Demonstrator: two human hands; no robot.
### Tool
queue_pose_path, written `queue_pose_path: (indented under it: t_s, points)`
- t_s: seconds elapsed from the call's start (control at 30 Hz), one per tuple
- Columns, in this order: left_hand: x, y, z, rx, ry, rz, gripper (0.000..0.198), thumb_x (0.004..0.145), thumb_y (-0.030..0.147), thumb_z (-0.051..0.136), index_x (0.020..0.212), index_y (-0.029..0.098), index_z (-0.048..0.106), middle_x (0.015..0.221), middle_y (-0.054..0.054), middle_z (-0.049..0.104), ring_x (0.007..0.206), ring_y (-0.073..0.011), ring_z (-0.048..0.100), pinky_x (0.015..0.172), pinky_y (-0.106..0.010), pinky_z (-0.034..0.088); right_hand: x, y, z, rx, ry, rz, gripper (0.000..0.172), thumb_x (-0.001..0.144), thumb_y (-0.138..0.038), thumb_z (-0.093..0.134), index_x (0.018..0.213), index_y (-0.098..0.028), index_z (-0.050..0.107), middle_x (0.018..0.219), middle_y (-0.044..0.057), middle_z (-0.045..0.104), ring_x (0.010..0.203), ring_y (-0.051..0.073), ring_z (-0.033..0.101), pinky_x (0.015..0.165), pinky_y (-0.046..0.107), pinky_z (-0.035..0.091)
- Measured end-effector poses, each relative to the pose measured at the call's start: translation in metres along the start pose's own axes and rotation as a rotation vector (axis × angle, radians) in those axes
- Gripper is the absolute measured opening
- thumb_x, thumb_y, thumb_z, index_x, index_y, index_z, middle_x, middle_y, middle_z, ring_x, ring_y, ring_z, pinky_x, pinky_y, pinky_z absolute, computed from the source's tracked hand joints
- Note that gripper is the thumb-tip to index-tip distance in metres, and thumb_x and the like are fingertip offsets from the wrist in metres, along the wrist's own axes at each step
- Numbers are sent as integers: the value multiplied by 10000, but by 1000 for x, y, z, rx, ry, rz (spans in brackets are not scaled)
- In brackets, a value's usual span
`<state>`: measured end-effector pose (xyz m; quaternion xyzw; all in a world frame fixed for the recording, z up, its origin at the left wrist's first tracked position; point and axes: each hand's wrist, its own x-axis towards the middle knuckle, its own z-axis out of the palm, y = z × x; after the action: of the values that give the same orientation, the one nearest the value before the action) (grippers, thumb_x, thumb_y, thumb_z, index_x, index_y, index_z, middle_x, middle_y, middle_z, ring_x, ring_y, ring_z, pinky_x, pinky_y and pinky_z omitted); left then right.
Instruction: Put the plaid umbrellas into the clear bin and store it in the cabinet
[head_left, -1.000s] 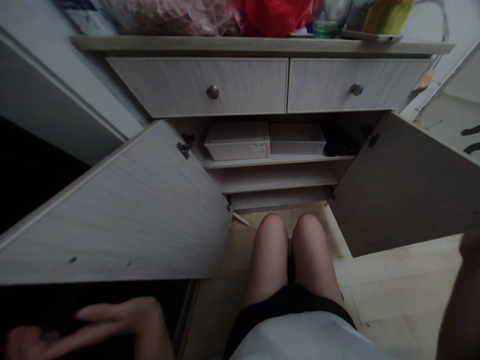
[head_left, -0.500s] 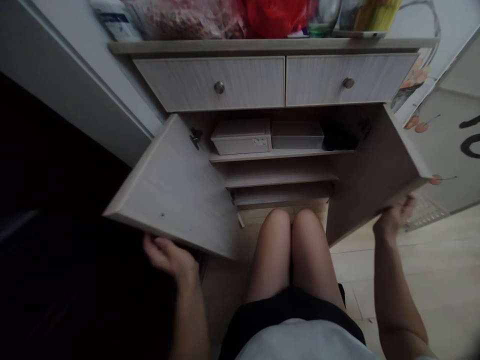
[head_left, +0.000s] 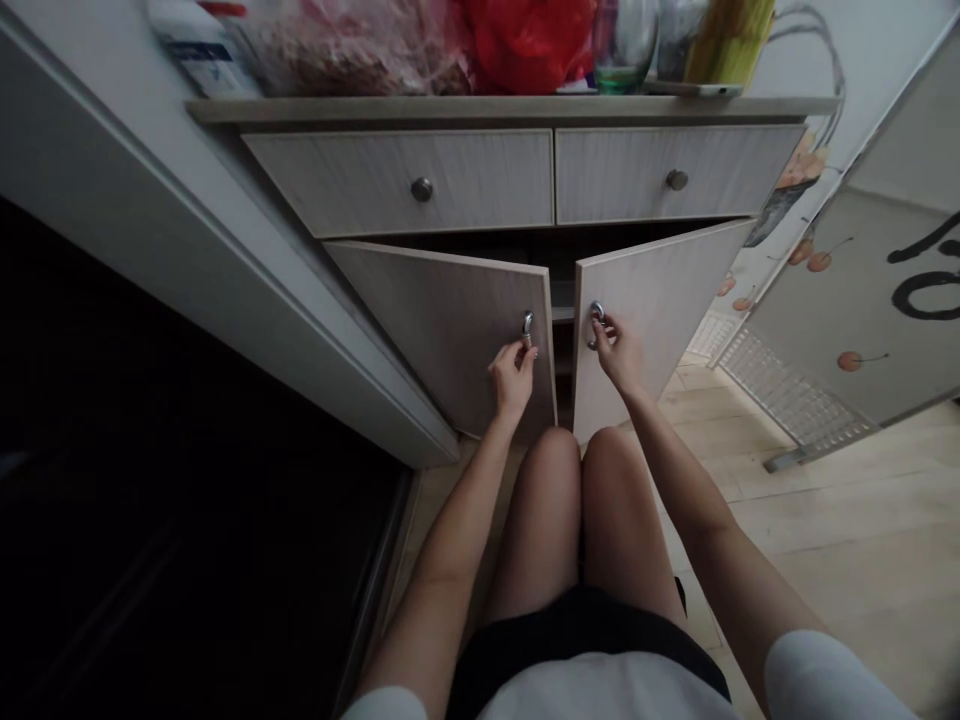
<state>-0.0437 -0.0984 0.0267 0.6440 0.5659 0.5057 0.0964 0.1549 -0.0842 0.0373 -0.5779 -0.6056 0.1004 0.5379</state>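
Gripping at frame centre, the left hand [head_left: 514, 378] pinches the left pull [head_left: 527, 328] of the left cabinet door [head_left: 442, 335], and the right hand [head_left: 619, 352] pinches the right pull [head_left: 596, 325] of the right cabinet door [head_left: 645, 315]. Fingers straying into the narrow door gap could get pinched. Unlike the earlier frame, the doors nearly meet, hiding the shelved boxes.

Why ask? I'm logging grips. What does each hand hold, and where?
The left hand pinches the left cabinet door's metal knob; the right hand pinches the right door's knob.
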Motion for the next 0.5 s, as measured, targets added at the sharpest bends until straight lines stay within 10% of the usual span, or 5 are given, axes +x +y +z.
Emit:
queue_pose_path:
  t_s: [0.5]
  points:
    - [74,11,51,215,-144,-68,228,968,298,566,1015,145,729,1029,-152,722,958,-258,667,808,-317,439,63,-3,58,-119,-29,-9,370,1004,-375,401,1089,-163,692,949,130,707,846,234,631,757,334,456]
